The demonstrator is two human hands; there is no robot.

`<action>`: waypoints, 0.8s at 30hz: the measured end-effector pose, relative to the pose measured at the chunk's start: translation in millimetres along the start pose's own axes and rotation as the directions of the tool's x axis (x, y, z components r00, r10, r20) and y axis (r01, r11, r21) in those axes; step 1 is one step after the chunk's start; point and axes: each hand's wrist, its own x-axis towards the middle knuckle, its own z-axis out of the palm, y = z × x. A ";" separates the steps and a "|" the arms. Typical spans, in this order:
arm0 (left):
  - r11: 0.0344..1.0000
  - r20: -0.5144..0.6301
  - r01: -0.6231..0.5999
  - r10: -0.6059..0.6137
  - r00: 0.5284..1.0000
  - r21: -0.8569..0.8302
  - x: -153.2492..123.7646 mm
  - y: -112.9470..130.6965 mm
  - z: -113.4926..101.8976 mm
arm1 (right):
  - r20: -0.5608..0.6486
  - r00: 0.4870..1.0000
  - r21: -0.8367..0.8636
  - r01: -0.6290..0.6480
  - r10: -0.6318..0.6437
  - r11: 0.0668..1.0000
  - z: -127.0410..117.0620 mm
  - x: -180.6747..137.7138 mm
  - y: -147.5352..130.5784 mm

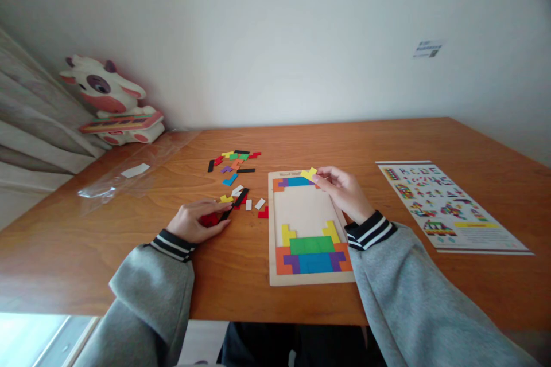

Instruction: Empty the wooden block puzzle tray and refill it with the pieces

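Observation:
My right hand [342,186] pinches a yellow puzzle piece [309,174] over the top edge of the wooden puzzle board [297,200]. In the board's top row lie orange, purple and blue pieces. Its lower part holds two upright yellow pieces, a green block [311,245], and blue, purple and orange pieces in the bottom rows. To the left of the board, my left hand [198,221] rests on the table with its thumb and fingers closed around a black puzzle piece [226,214]. Red shows under its palm. Touching or close to its fingertips are another black strip [241,196] and a yellow piece [226,199].
White pieces [259,203] and a red piece [263,213] lie beside the board. Farther back is a loose cluster of coloured pieces [235,163]. A printed pattern sheet [451,206] lies right, a clear plastic bag [103,189] left, and a toy cow keyboard [116,100] stands behind it.

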 end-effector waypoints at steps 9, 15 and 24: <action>0.959 0.044 0.200 -0.195 0.980 -0.200 -12.3 0.7 13.5 | -0.001 1.000 0.033 -0.008 0.008 0.999 0.2 1.5 1.6; 0.922 0.093 0.192 -0.170 0.981 -0.336 -8.9 18.1 11.8 | -0.013 1.000 0.069 -0.013 0.014 0.998 0.8 1.2 -1.2; 0.926 0.227 0.122 -0.041 0.973 -0.358 8.8 37.8 9.8 | -0.017 1.000 0.057 0.002 -0.001 0.998 -0.3 0.5 -3.8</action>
